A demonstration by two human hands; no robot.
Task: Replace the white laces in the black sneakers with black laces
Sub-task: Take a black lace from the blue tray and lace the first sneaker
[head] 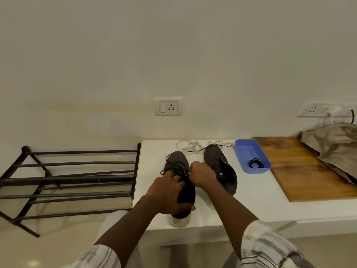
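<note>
Left hand (167, 192) gripped near sneaker (180, 182); right hand (201, 174) pinched black lace (195, 151) trailing toward 1 o'clock; hard pull could unthread it.

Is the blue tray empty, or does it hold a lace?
Not empty. The blue tray holds one coiled black lace at its near end; the rest of its floor is bare.
</note>
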